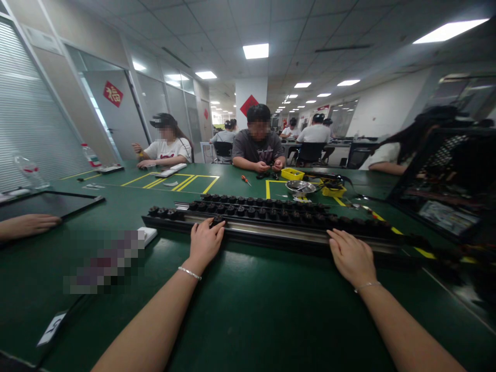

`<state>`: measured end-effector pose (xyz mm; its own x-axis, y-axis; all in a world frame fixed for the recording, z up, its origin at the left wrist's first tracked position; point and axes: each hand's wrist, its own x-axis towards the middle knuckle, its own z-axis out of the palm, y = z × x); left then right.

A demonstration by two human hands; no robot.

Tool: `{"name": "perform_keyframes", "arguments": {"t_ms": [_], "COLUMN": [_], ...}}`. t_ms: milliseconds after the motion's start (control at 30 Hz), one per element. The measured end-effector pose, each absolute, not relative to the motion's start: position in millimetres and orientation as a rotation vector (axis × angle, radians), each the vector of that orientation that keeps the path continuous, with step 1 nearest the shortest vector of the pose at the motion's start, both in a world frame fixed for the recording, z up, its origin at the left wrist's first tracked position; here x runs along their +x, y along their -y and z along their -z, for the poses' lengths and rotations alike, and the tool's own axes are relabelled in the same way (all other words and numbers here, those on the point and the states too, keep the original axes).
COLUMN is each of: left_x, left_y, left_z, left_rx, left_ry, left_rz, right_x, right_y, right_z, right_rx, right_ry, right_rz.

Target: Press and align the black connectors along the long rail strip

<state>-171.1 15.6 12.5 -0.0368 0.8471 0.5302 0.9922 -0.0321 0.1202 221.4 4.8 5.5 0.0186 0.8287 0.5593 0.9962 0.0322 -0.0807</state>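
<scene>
From the head view, a long black rail (271,227) studded with dark knobs lies across the green table (248,310), near the middle. The left hand (205,243) rests flat on its near edge, fingers loose, grasping nothing; the right hand (351,256) lies likewise further right. A co-worker's hand (29,226) rests far left.

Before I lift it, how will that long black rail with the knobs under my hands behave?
The long black rail looks like rigid metal, so it probably stays stiff. Its length suggests some weight, and the ends may swing. With the left hand and right hand spread apart, it should lift level.
</scene>
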Motion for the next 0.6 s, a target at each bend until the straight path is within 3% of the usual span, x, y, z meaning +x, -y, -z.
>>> {"name": "perform_keyframes", "arguments": {"t_ms": [600], "left_x": [-170.7], "left_y": [-14.9], "left_z": [-12.5], "left_rx": [-1.952], "left_ry": [1.957], "left_rz": [0.709], "right_x": [219.7], "right_y": [-2.6], "right_z": [-8.2], "right_rx": [-1.859], "right_ry": [1.867], "right_rz": [0.456]}}
